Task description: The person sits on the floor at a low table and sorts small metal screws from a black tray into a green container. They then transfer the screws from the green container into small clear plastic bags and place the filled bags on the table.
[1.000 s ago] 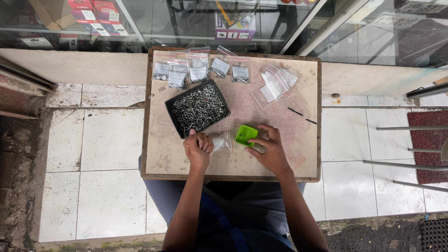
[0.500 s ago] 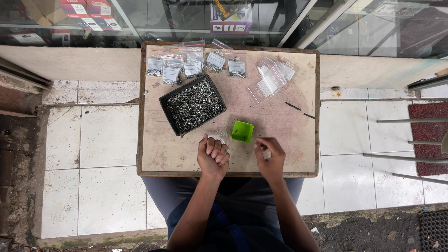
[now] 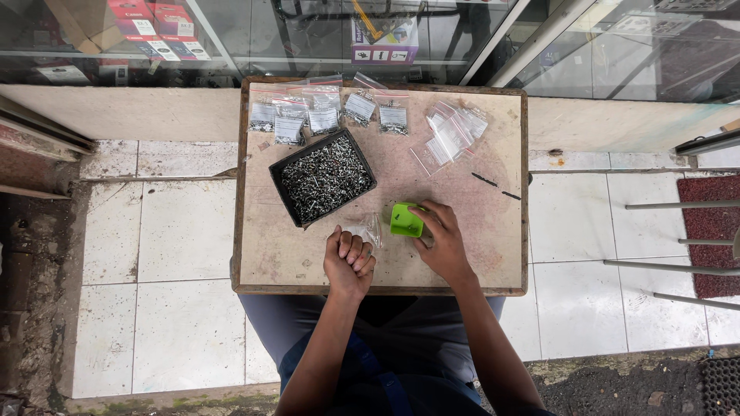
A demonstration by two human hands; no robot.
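Observation:
I sit at a small wooden table (image 3: 493, 262). My left hand (image 3: 348, 263) is curled into a fist near the front edge, its fingertips pinching a small clear plastic bag (image 3: 370, 229) that lies on the tabletop. My right hand (image 3: 441, 245) rests just to the right, with its fingers closed over a small bright green container (image 3: 404, 220). A black tray full of small silvery screws (image 3: 324, 177) stands slanted just beyond my left hand.
Several small bags filled with screws (image 3: 324, 115) lie in a row along the far edge. A loose pile of empty clear bags (image 3: 451, 132) sits at the far right. Two thin dark sticks (image 3: 493, 183) lie right of centre. White floor tiles (image 3: 154, 231) surround the table.
My left hand has pulled back from the bag area toward the near edge and curled shut. My right hand briefly left the green container and is now on it again.

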